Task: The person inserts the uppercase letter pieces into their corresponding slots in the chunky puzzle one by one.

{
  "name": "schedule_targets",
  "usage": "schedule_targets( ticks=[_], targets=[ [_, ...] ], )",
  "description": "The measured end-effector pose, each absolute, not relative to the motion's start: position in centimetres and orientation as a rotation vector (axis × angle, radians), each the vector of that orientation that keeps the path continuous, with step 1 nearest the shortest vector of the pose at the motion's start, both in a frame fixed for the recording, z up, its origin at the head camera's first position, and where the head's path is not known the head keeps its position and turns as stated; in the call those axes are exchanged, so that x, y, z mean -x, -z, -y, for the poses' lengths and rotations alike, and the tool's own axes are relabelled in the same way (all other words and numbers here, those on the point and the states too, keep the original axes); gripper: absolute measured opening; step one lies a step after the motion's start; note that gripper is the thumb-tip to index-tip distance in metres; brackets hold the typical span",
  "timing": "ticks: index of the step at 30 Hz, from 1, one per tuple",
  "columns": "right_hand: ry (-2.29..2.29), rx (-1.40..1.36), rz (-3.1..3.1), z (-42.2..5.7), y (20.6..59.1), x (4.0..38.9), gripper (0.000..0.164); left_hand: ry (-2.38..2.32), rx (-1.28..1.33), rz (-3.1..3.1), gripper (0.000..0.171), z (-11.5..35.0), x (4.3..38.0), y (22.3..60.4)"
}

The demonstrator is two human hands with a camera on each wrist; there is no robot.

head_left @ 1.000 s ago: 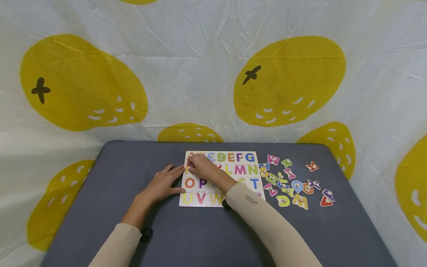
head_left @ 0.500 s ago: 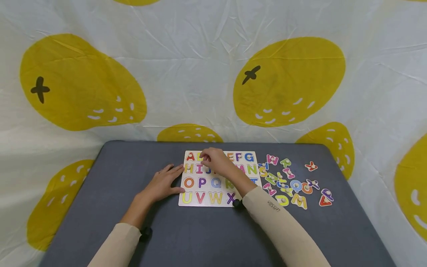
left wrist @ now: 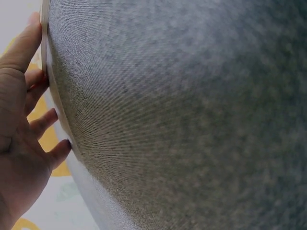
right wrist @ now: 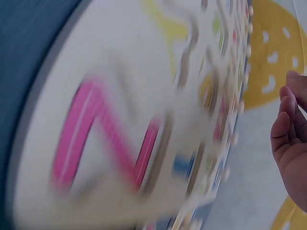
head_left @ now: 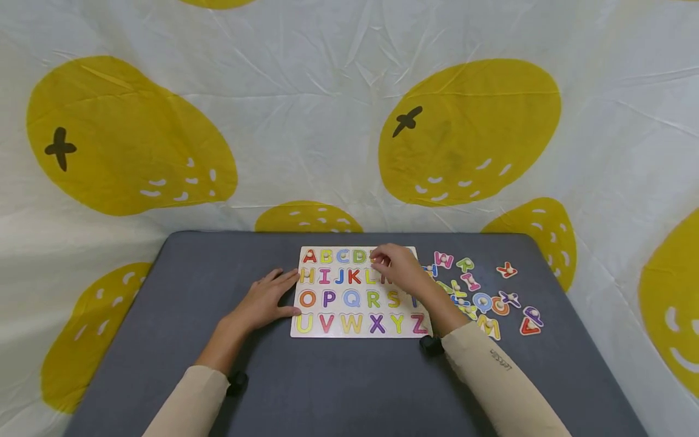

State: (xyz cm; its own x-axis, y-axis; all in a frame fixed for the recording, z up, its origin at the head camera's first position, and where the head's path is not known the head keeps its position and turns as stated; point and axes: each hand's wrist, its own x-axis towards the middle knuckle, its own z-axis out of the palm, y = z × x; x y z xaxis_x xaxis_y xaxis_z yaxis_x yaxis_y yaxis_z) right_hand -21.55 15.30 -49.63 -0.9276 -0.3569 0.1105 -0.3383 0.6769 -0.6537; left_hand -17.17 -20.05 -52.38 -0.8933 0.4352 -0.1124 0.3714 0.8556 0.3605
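Note:
A wooden alphabet puzzle board (head_left: 340, 309) lies on the dark table. Knobbed letters sit in its top row, such as the A (head_left: 309, 256) and the D (head_left: 359, 256), and a knobbed H (head_left: 307, 276) begins the second row. My left hand (head_left: 266, 301) rests flat on the table, fingers spread, with thumb and fingertips at the board's left edge; the left wrist view shows this hand (left wrist: 19, 139) too. Above the board's upper right, my right hand (head_left: 401, 265) hides part of the top rows. In the right wrist view, this hand's (right wrist: 295, 129) fingers are loosely bent with nothing seen between them.
Loose knobbed letters lie scattered right of the board, among them a pink one (head_left: 443, 260), a green R (head_left: 465, 264), a blue Q (head_left: 482, 302) and a red V (head_left: 530, 326). My right forearm covers some. A lemon-print cloth (head_left: 306, 145) hangs behind the table.
My right hand has moved from the H at the board's left, rightward across the top rows, uncovering the knobbed A, B, C, D and H. My left hand stays at the left edge.

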Motion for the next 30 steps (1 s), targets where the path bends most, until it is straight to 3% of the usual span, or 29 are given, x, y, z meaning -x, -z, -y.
schedule_targets(
  ticks=[19,30],
  targets=[
    [0.848,0.408,-3.034,-32.0,50.8,17.6,0.019,-0.491,-0.647,-2.842,0.092,20.0,17.1,52.9],
    [0.765,0.418,-2.98,-35.5,51.9,17.5,0.016,-0.485,-0.631,-2.85,0.092,20.1,17.2,53.1]
  ],
)
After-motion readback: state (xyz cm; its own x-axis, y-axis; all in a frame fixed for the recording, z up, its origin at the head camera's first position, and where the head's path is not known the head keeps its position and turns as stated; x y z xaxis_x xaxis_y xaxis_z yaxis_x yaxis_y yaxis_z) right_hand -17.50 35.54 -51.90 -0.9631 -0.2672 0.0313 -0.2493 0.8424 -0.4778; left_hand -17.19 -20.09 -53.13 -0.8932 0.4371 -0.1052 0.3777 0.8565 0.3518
